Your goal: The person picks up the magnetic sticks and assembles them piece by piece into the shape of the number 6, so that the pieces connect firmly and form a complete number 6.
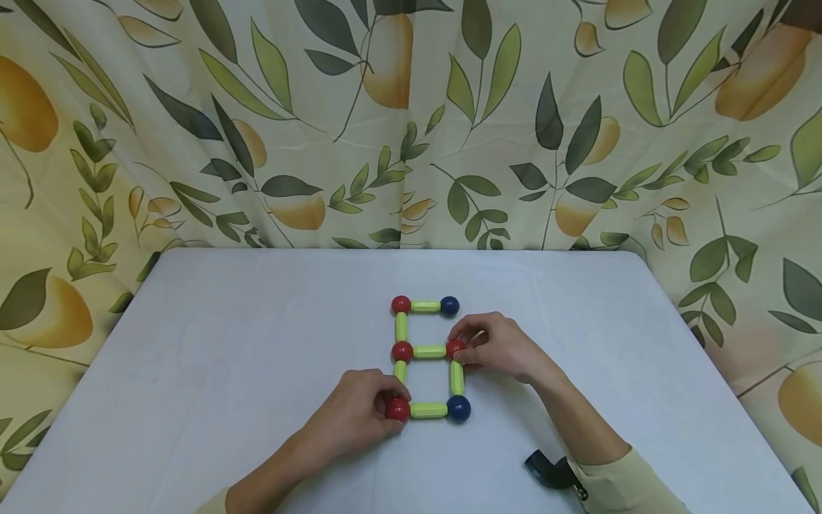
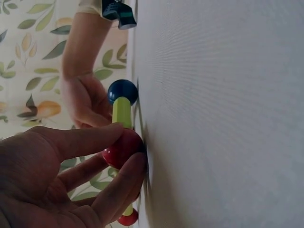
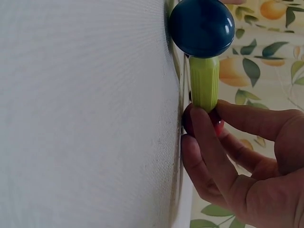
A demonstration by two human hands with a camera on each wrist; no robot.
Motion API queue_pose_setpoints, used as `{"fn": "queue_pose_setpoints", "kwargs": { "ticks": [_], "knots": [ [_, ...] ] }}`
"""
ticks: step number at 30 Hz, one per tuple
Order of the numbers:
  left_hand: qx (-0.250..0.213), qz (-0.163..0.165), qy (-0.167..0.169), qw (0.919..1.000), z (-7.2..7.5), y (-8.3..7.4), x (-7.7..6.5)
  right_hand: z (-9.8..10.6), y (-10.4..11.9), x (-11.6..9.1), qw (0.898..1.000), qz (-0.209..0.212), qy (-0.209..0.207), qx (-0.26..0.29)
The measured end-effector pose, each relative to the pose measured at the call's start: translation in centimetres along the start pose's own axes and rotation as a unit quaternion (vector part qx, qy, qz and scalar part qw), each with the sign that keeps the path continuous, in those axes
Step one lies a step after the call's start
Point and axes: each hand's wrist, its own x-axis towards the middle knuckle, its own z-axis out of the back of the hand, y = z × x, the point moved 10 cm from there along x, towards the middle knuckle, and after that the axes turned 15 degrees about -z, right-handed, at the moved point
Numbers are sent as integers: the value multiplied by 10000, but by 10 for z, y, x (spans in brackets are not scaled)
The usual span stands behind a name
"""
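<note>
A flat figure of red and blue balls joined by yellow-green rods lies on the white table. My left hand [image 1: 353, 410] pinches the red ball [image 1: 397, 410] at its lower left corner between thumb and fingers; the left wrist view shows this red ball [image 2: 124, 148] close up. At the middle right, my right hand [image 1: 504, 348] grips another red ball [image 1: 455, 349], from which a rod [image 1: 457, 378] runs to the lower right blue ball [image 1: 459, 409]. Fingers partly cover that red ball [image 3: 218, 124] in the right wrist view. A bottom rod [image 1: 429, 410] links both lower balls.
The upper part of the figure has a red ball [image 1: 401, 305], a rod [image 1: 426, 307] and a blue ball [image 1: 449, 306]. A middle-left red ball [image 1: 402, 351] joins the crossing rod [image 1: 429, 352]. A black strapped device [image 1: 550, 471] sits by the right sleeve. Patterned curtain [image 1: 359, 143] hangs behind the table [image 1: 257, 321].
</note>
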Motion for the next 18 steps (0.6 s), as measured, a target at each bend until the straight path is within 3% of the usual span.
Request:
{"fn": "queue_pose_setpoints", "kwargs": {
  "ticks": [18],
  "knots": [
    [120, -70, -80, 9999, 0, -2, 1, 2, 4, -1, 9981, 281, -151, -526]
  ]
}}
